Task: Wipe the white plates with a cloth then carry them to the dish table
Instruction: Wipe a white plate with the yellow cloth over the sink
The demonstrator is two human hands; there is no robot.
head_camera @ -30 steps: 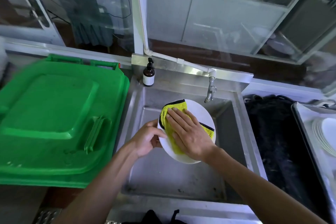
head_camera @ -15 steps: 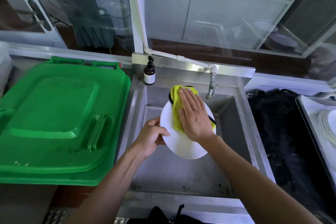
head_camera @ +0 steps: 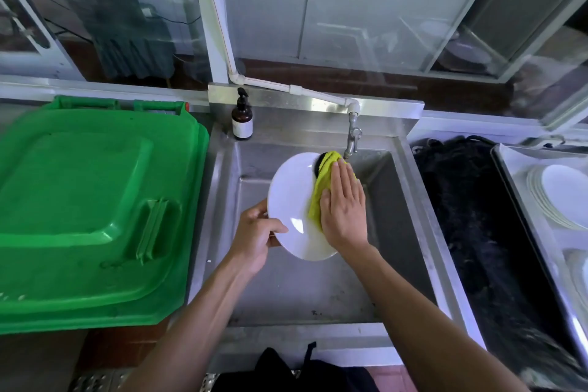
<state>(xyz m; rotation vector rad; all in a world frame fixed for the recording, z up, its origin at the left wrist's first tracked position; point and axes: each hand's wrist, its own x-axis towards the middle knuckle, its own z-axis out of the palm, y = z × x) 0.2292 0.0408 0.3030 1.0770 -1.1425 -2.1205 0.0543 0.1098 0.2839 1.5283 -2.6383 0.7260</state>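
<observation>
Over the steel sink (head_camera: pixel 296 293) I hold a white plate (head_camera: pixel 291 200) tilted toward me. My left hand (head_camera: pixel 257 237) grips its lower left rim, thumb on the face. A yellow cloth (head_camera: pixel 319 191) with a black edge lies on the plate's right side, and my right hand (head_camera: pixel 345 205) presses it flat with straight fingers. More white plates (head_camera: pixel 558 194) are stacked on a tray at the far right.
A big green bin lid (head_camera: pixel 89 210) fills the left side. A brown pump bottle (head_camera: pixel 242 119) stands at the sink's back left corner, and the tap (head_camera: pixel 351 140) hangs just above the cloth. A black mat (head_camera: pixel 483 232) lies right of the sink.
My right hand has slid the cloth from the middle of the plate toward its upper right edge. The left hand has kept its grip on the rim.
</observation>
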